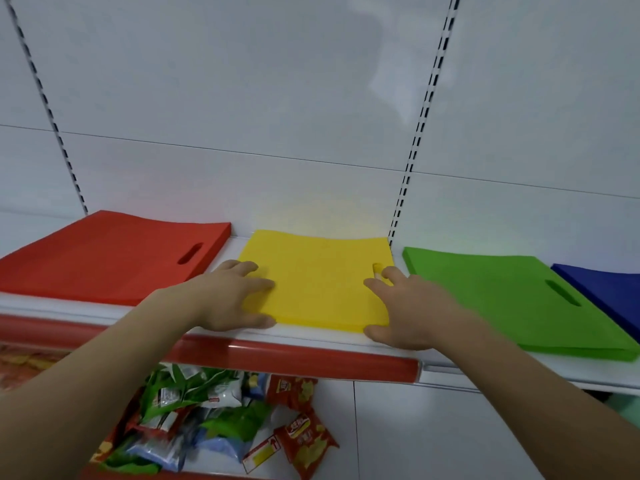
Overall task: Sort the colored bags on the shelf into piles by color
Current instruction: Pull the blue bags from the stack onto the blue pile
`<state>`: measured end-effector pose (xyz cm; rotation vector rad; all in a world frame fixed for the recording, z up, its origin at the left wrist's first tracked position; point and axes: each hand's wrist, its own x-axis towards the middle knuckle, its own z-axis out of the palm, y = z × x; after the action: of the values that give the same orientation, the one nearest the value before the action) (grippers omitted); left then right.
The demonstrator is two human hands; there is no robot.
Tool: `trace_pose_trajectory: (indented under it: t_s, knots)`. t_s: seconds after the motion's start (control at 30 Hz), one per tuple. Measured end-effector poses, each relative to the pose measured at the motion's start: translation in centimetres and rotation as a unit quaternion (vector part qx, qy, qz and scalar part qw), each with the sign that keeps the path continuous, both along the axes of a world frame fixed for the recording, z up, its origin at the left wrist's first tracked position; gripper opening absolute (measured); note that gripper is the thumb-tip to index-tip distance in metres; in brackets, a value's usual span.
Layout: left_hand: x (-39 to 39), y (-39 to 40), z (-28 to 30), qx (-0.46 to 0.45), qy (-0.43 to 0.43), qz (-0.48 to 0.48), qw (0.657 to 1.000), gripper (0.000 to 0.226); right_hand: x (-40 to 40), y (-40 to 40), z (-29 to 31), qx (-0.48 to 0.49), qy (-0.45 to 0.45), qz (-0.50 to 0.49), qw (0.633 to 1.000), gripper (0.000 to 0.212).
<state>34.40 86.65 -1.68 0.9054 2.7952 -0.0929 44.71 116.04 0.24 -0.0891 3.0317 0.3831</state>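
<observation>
Four flat piles of bags lie side by side on the white shelf (311, 336): a red pile (104, 258) at the left, a yellow pile (318, 282) in the middle, a green pile (502, 296) to its right and a blue pile (602, 289) at the far right edge. My left hand (232, 296) presses on the yellow pile's left edge, thumb at its front corner. My right hand (405, 306) rests on that pile's right edge, fingers spread near the handle slot. Neither hand holds anything.
A red price rail (294, 358) runs along the shelf's front. Below it, a lower shelf holds several snack packets (221, 417) in green, red and blue. White back panels with slotted uprights (415, 150) rise behind the piles.
</observation>
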Motion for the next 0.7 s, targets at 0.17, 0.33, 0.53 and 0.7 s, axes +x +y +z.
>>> trace_pose_trajectory:
  t_s: [0.17, 0.33, 0.53, 0.7]
  knots:
    - [-1.5, -0.2, 0.4, -0.009, 0.051, -0.083, 0.995, 0.087, -1.2, 0.3, 0.7, -0.027, -0.050, -0.014, 0.998, 0.090]
    - [-2.4, -0.8, 0.2, -0.021, 0.098, -0.125, 0.987, 0.088, -1.9, 0.7, 0.8, -0.057, -0.060, -0.004, 0.997, 0.095]
    - [-3.1, -1.0, 0.6, -0.014, 0.080, -0.155, 0.985, 0.078, -1.6, 1.5, 1.0, -0.069, -0.073, 0.000, 0.995, 0.096]
    - [-3.5, -1.2, 0.1, -0.022, 0.130, -0.173, 0.976, 0.080, -1.6, 1.6, 0.9, -0.074, -0.053, 0.013, 0.996, 0.087]
